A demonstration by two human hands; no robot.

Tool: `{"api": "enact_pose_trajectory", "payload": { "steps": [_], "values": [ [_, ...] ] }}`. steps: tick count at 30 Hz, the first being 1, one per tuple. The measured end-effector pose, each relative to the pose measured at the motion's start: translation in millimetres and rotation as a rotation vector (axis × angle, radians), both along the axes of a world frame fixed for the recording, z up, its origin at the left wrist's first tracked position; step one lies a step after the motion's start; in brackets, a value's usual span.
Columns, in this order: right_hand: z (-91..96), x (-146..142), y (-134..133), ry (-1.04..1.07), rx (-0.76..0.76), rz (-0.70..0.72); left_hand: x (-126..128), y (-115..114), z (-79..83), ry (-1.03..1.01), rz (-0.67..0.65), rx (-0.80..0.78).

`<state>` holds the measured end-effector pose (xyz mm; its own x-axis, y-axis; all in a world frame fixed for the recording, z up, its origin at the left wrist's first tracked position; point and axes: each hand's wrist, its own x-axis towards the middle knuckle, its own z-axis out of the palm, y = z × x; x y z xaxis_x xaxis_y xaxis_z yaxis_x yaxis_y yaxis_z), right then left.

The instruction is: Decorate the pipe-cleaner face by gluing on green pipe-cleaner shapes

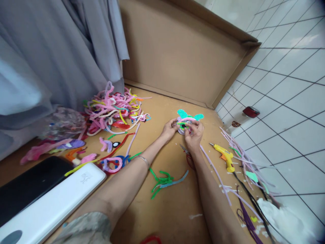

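Observation:
Both of my hands meet over a small round pipe-cleaner craft (187,118) with teal ears and a pink ring, lying on the brown cardboard sheet (175,206). My left hand (169,128) grips its left side with curled fingers. My right hand (194,134) pinches the piece from the front right, fingers pressed on its centre. Scissors with red handles (187,155) lie partly hidden under my right wrist.
A tangled heap of coloured pipe cleaners (114,110) lies at the left. A yellow glue gun (225,156) and long lilac stems (238,152) are at the right. Green bent pieces (161,179) rest between my forearms. A white power bank (50,200) and black phone (27,184) sit lower left.

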<state>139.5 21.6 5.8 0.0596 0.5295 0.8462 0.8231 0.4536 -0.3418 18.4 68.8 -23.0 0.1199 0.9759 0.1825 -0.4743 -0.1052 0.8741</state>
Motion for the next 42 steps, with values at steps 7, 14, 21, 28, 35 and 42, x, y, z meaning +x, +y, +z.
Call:
{"api": "enact_pose_trajectory", "payload": {
  "steps": [7,14,21,28,35,42],
  "values": [
    [1.7,0.6,-0.5,0.027,-0.035,0.041,-0.1,-1.4,3.0,-0.002,0.004,-0.037],
    [1.6,1.7,0.1,0.005,-0.016,0.018,0.4,-1.9,3.4,0.015,0.023,-0.039],
    [2.0,3.5,-0.1,-0.020,-0.011,-0.005,4.8,-2.2,3.9,0.039,0.063,-0.017],
    [3.1,5.7,0.8,0.018,-0.041,0.031,5.4,-4.2,5.1,0.040,0.127,-0.004],
    [1.9,8.3,2.2,0.018,-0.002,0.055,5.6,-8.6,6.8,0.007,0.120,0.019],
    [1.9,8.7,1.8,0.024,-0.039,0.075,8.7,-5.8,0.4,-0.019,0.132,0.017]
  ]
}}
